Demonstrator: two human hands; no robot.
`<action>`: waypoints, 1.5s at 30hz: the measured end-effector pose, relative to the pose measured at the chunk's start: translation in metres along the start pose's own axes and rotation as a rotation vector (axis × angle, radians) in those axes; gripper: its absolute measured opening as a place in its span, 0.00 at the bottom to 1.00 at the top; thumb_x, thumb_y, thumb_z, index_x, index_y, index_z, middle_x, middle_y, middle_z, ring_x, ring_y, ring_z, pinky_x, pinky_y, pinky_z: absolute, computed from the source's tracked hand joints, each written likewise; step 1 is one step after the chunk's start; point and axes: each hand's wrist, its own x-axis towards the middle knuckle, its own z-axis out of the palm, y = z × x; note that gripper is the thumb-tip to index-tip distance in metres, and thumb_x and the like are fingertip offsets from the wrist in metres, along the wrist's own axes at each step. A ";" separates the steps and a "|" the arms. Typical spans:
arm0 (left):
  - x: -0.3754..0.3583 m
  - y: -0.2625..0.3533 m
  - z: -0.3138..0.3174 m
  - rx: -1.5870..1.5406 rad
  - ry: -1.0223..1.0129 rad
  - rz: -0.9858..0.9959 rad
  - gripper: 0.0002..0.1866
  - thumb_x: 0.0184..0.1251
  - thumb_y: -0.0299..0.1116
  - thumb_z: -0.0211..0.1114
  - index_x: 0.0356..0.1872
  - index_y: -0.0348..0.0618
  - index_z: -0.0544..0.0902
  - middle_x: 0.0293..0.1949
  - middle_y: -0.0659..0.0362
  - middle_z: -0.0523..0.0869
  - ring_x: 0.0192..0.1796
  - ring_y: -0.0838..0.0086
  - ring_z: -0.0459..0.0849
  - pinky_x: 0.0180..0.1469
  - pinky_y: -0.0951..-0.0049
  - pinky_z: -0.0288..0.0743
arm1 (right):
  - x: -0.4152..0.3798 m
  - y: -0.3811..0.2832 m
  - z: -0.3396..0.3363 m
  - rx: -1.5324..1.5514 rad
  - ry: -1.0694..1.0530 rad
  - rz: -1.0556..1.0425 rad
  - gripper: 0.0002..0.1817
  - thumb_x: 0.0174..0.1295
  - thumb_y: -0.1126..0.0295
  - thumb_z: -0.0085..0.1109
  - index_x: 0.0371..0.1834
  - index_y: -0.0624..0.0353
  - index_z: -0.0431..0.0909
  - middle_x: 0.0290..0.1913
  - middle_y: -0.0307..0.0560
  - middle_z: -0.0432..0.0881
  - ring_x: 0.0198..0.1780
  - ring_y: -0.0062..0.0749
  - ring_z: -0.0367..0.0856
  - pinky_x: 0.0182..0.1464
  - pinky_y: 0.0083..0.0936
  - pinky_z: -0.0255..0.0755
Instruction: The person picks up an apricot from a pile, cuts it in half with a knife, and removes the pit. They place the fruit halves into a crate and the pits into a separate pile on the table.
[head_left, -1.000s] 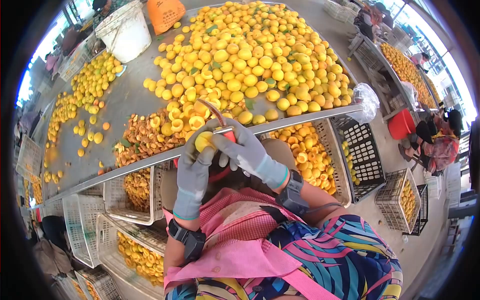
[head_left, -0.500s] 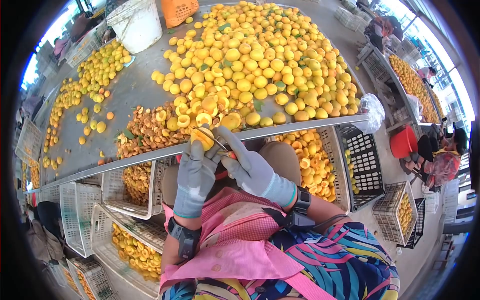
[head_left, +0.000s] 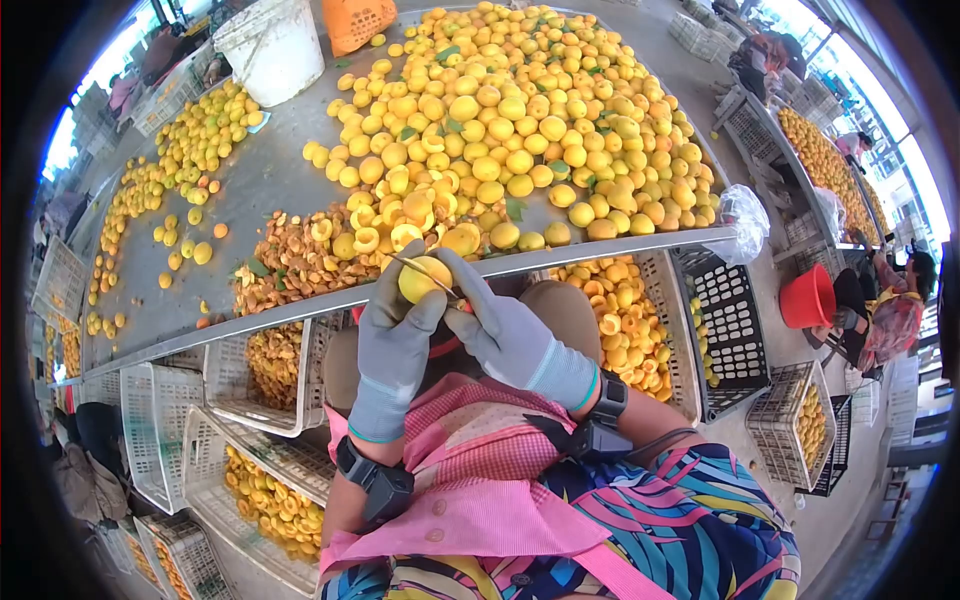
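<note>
My left hand (head_left: 393, 338), in a grey glove, grips a yellow apricot (head_left: 424, 281) between thumb and fingers just over the table's front rail. In my gloved right hand (head_left: 510, 340) is a small knife (head_left: 448, 290), its thin blade lying across the fruit. A bit of reddish handle shows by the right fingers; the rest is covered. Right beyond my hands, on the metal table (head_left: 262, 175), halved apricots (head_left: 417, 207) lie beside a heap of brown pits (head_left: 290, 262). A large pile of whole apricots (head_left: 520, 130) spreads behind them.
Below the rail stand a crate of apricot halves (head_left: 683, 330), a black crate (head_left: 735, 320), a crate of pits (head_left: 312, 380) and another crate with halves (head_left: 215, 455). A white bucket (head_left: 270, 55) sits at the table's back left. Another person (head_left: 890, 315) sits at right near a red bucket (head_left: 806, 296).
The apricot in my left hand has turned and now shows a rounded whole side, with the blade across it. At right, the other person's arm and the red bucket have shifted.
</note>
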 end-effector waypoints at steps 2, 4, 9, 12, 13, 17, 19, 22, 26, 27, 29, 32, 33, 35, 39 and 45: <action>0.000 0.001 0.002 0.113 -0.001 0.024 0.29 0.65 0.27 0.64 0.66 0.36 0.64 0.54 0.56 0.77 0.55 0.72 0.77 0.57 0.75 0.73 | 0.003 0.000 -0.001 -0.005 0.000 -0.022 0.37 0.65 0.67 0.49 0.74 0.58 0.41 0.27 0.61 0.78 0.32 0.54 0.79 0.36 0.40 0.71; 0.002 0.000 0.004 0.026 0.002 0.050 0.29 0.67 0.31 0.62 0.66 0.35 0.64 0.56 0.56 0.76 0.55 0.73 0.76 0.57 0.75 0.72 | 0.006 -0.001 -0.002 -0.014 0.003 -0.050 0.37 0.65 0.68 0.49 0.74 0.59 0.42 0.27 0.61 0.77 0.32 0.53 0.79 0.36 0.39 0.71; 0.001 0.003 0.008 -0.246 -0.049 -0.030 0.29 0.69 0.34 0.60 0.66 0.34 0.62 0.59 0.56 0.73 0.55 0.72 0.76 0.59 0.75 0.69 | 0.006 0.011 0.004 -0.004 0.095 -0.162 0.37 0.64 0.69 0.49 0.75 0.57 0.44 0.30 0.61 0.79 0.33 0.53 0.80 0.37 0.35 0.72; 0.001 0.005 0.008 -0.294 -0.094 -0.092 0.29 0.69 0.36 0.60 0.66 0.34 0.62 0.59 0.56 0.73 0.55 0.72 0.75 0.60 0.74 0.67 | 0.007 0.016 0.003 0.005 0.117 -0.187 0.37 0.64 0.67 0.50 0.75 0.56 0.44 0.30 0.61 0.79 0.34 0.54 0.81 0.37 0.35 0.73; 0.000 0.007 0.009 -0.281 -0.112 -0.088 0.30 0.68 0.36 0.61 0.66 0.34 0.63 0.58 0.57 0.74 0.55 0.73 0.75 0.61 0.75 0.67 | 0.005 0.014 0.001 0.006 0.118 -0.187 0.37 0.64 0.67 0.50 0.75 0.56 0.44 0.30 0.61 0.79 0.34 0.54 0.81 0.37 0.35 0.73; 0.006 0.009 0.011 0.016 -0.112 0.008 0.30 0.66 0.36 0.63 0.65 0.33 0.64 0.55 0.57 0.76 0.55 0.76 0.75 0.59 0.76 0.68 | 0.004 0.004 -0.012 -0.058 0.056 -0.107 0.38 0.64 0.66 0.51 0.74 0.57 0.44 0.30 0.61 0.79 0.33 0.55 0.80 0.37 0.37 0.74; 0.007 0.014 0.013 0.319 -0.047 0.058 0.30 0.65 0.34 0.65 0.64 0.33 0.65 0.54 0.58 0.77 0.55 0.78 0.75 0.57 0.77 0.70 | 0.006 0.005 -0.017 -0.080 0.016 -0.080 0.38 0.64 0.66 0.51 0.74 0.57 0.44 0.30 0.61 0.79 0.33 0.55 0.80 0.38 0.38 0.74; 0.005 0.012 0.017 0.184 -0.031 0.051 0.31 0.64 0.34 0.65 0.65 0.33 0.65 0.53 0.58 0.77 0.52 0.78 0.76 0.53 0.79 0.72 | 0.006 0.007 -0.017 -0.064 -0.033 -0.092 0.35 0.67 0.69 0.48 0.74 0.61 0.43 0.37 0.60 0.80 0.37 0.55 0.80 0.42 0.32 0.73; 0.005 0.005 0.019 -0.058 0.017 0.014 0.29 0.66 0.37 0.64 0.64 0.34 0.66 0.51 0.58 0.78 0.50 0.76 0.78 0.51 0.77 0.74 | 0.010 0.016 -0.003 0.002 0.079 -0.254 0.36 0.66 0.68 0.49 0.74 0.60 0.44 0.39 0.63 0.80 0.40 0.55 0.81 0.44 0.34 0.73; 0.004 0.007 0.019 -0.075 0.019 -0.035 0.27 0.67 0.39 0.63 0.62 0.35 0.67 0.50 0.58 0.78 0.49 0.75 0.78 0.51 0.76 0.74 | 0.011 0.019 0.000 0.006 0.156 -0.348 0.37 0.64 0.68 0.50 0.74 0.59 0.45 0.37 0.64 0.80 0.38 0.55 0.81 0.43 0.37 0.74; 0.001 0.007 0.018 -0.090 0.022 -0.084 0.26 0.68 0.41 0.62 0.60 0.36 0.69 0.49 0.58 0.78 0.47 0.74 0.79 0.50 0.75 0.74 | 0.007 0.022 0.000 0.033 0.113 -0.280 0.37 0.64 0.68 0.51 0.74 0.59 0.44 0.36 0.64 0.80 0.38 0.55 0.81 0.43 0.37 0.73; -0.003 0.002 0.015 -0.094 0.024 -0.149 0.23 0.68 0.43 0.60 0.56 0.37 0.71 0.49 0.59 0.78 0.48 0.73 0.79 0.50 0.72 0.75 | 0.002 0.023 0.000 0.054 0.069 -0.194 0.38 0.64 0.68 0.51 0.74 0.59 0.44 0.33 0.63 0.79 0.37 0.55 0.80 0.42 0.37 0.73; -0.003 0.001 0.017 -0.094 0.048 -0.160 0.22 0.68 0.44 0.61 0.55 0.38 0.72 0.48 0.59 0.78 0.47 0.74 0.79 0.49 0.73 0.75 | 0.001 0.024 -0.001 0.045 0.064 -0.181 0.38 0.64 0.68 0.51 0.74 0.59 0.44 0.31 0.63 0.79 0.36 0.55 0.80 0.41 0.38 0.73; -0.005 0.000 0.018 -0.096 0.070 -0.171 0.22 0.68 0.44 0.61 0.53 0.38 0.73 0.47 0.60 0.78 0.47 0.75 0.79 0.48 0.75 0.74 | 0.000 0.026 0.000 0.022 0.068 -0.184 0.38 0.64 0.68 0.51 0.74 0.59 0.44 0.30 0.62 0.78 0.35 0.55 0.80 0.40 0.38 0.73; -0.004 0.009 0.018 0.338 0.088 -0.076 0.23 0.67 0.41 0.62 0.56 0.36 0.73 0.44 0.60 0.80 0.44 0.79 0.78 0.47 0.78 0.73 | -0.003 0.010 -0.008 -0.008 0.035 -0.138 0.37 0.65 0.67 0.50 0.74 0.60 0.44 0.27 0.60 0.78 0.32 0.54 0.79 0.37 0.39 0.72; 0.000 0.020 0.023 0.617 0.041 0.074 0.25 0.63 0.36 0.65 0.58 0.34 0.71 0.45 0.60 0.81 0.44 0.81 0.77 0.47 0.80 0.73 | 0.006 0.015 -0.007 0.086 -0.008 -0.142 0.37 0.64 0.68 0.51 0.74 0.60 0.45 0.26 0.59 0.77 0.31 0.53 0.79 0.35 0.38 0.72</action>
